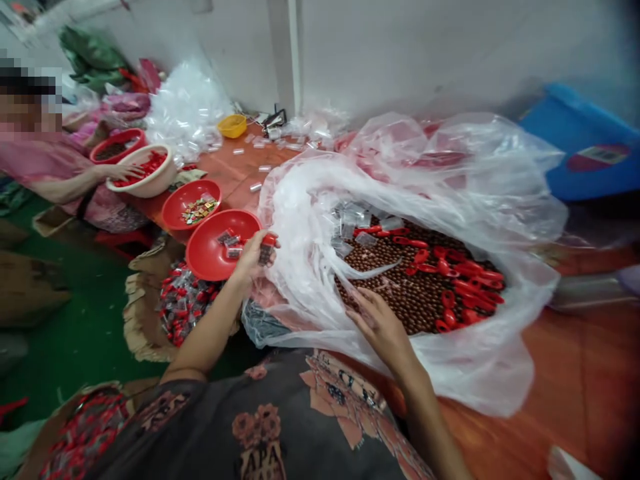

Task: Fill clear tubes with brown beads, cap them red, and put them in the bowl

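My left hand (253, 257) is closed around a small clear container with a red cap (268, 249), which has dark brown contents. It is at the right rim of a red bowl (200, 257), where several similar containers (231, 245) lie. My right hand (377, 321) reaches over the near left edge of a large clear plastic bag (295, 200), its fingers stretched out with nothing visible in them. Inside the opened bag are many small brown balls (395, 287), red scoop-like pieces (470, 280) and clear empty containers (357, 217).
Another person's hand (127, 175) is in a cream basin (167, 177) of red pieces at left. Between us, a red bowl (173, 207) holds small colourful pieces. A cardboard box (135, 313) of capped containers stands below. A blue bin (580, 147) is at back right.
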Tool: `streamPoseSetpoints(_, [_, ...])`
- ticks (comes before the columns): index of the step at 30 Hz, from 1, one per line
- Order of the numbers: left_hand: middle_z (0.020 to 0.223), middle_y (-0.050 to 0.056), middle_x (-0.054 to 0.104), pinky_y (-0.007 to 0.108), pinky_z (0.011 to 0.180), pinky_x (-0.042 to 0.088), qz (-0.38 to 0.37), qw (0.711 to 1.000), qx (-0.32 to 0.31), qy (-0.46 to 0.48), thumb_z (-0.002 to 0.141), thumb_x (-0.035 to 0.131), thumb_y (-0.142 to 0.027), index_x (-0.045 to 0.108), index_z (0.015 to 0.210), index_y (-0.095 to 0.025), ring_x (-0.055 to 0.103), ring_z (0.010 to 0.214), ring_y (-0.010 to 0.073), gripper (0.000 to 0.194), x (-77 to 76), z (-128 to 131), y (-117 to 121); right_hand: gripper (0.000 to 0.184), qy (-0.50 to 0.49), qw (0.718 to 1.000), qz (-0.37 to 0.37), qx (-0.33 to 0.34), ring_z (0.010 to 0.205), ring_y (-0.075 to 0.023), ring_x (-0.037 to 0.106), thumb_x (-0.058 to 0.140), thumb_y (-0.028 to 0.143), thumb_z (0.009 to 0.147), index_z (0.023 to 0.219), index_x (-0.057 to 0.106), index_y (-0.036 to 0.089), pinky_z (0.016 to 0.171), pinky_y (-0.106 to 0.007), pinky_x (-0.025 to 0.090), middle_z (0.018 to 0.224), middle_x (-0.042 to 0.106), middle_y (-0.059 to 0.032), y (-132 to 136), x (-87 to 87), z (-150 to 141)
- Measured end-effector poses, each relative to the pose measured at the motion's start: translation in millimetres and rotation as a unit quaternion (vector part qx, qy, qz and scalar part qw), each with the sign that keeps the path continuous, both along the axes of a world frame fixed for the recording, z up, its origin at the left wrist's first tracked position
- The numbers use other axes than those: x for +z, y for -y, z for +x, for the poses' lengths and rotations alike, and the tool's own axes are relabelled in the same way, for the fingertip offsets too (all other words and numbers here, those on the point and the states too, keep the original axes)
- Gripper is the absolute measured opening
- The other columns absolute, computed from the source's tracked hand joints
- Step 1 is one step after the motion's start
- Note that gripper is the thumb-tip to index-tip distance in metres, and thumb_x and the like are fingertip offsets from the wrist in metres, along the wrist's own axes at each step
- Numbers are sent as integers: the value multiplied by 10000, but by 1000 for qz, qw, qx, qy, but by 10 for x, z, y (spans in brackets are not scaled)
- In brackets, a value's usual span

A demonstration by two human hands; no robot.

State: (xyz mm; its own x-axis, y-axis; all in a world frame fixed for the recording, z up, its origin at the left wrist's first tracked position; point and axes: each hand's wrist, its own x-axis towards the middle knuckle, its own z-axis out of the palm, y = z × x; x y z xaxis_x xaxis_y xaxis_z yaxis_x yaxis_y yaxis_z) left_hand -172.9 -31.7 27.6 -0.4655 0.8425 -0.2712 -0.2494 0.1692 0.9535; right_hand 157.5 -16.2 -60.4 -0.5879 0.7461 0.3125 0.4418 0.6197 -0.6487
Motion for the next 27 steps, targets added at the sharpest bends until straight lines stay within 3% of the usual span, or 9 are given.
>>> streamPoseSetpoints(4, [793, 55, 663, 251, 529, 444, -33, 958, 76, -274, 900, 465, -552, 635, 994, -173, 587, 592, 145, 426, 52, -525, 160, 395, 20, 1000, 9, 0, 1231, -270, 597, 532, 321, 957, 1343, 589, 257, 1017, -482, 531, 1326, 604, -128, -58, 93, 56])
streamPoseSetpoints(6, [918, 105, 676, 322, 751, 496, -47, 892, 81, -442, 899, 519, -521, 644, 995, -159, 633, 851, 222, 395, 106, -725, 124, 363, 34, 999, 26, -22, 1250, -284, 581, 521, 306, 959, 1295, 625, 217, 1028, -497, 516, 1302, 618, -146, -159, 93, 110])
streamPoseSetpoints(8, [1076, 138, 659, 382, 950, 438, -16, 822, 91, -563, 893, 571, -464, 653, 1036, -154, 582, 1074, 271, 351, 156, -729, 2, 340, 56, 996, 44, -51, 1252, -300, 572, 515, 283, 957, 1247, 652, 168, 1034, -512, 503, 1293, 621, -172, -299, 78, 162])
streamPoseSetpoints(9, [1121, 138, 648, 391, 997, 408, 16, 803, 86, -590, 899, 575, -438, 657, 1059, -157, 560, 1118, 273, 333, 169, -639, -87, 331, 70, 994, 49, -65, 1232, -302, 581, 512, 265, 956, 1228, 660, 149, 1026, -508, 504, 1283, 624, -180, -379, 76, 181])
streamPoseSetpoints(11, [1100, 117, 657, 373, 989, 417, 90, 806, 21, -585, 929, 541, -389, 676, 1063, -171, 577, 1076, 245, 290, 145, -291, -316, 304, 103, 989, 49, -91, 1147, -287, 618, 501, 221, 952, 1186, 674, 134, 991, -479, 521, 1226, 648, -175, -547, 94, 196])
streamPoseSetpoints(14, [1017, 89, 684, 331, 909, 465, 178, 801, -213, -530, 931, 529, -292, 720, 1007, -196, 618, 970, 211, 227, -35, 444, -754, 286, 179, 972, 31, -147, 1015, -257, 645, 461, 158, 949, 1119, 688, 125, 937, -419, 525, 1077, 679, -158, -787, 179, 189])
streamPoseSetpoints(17, [1085, 101, 687, 326, 930, 460, 173, 732, -383, -537, 905, 520, -173, 739, 1047, -200, 617, 1017, 212, 262, -283, 1079, -1217, 332, 250, 938, -7, -241, 995, -238, 636, 397, 89, 938, 1142, 660, 101, 910, -352, 497, 1077, 654, -169, -952, 274, 231])
streamPoseSetpoints(21, [1069, 131, 687, 343, 924, 447, 80, 682, -416, -597, 857, 522, -94, 757, 1020, -162, 602, 1054, 250, 293, -482, 1443, -1707, 377, 262, 895, -78, -353, 1000, -238, 637, 344, 99, 953, 1226, 603, 111, 881, -335, 475, 1190, 604, -173, -1021, 300, 423])
streamPoseSetpoints(27, [912, 88, 693, 326, 834, 431, 49, 713, -429, -553, 698, 711, -124, 776, 981, -146, 611, 944, 269, 292, -637, 1506, -2050, 345, 222, 896, -113, -368, 1028, -252, 628, 365, 205, 982, 1190, 633, 140, 917, -356, 465, 1165, 619, -155, -1017, 176, 685])
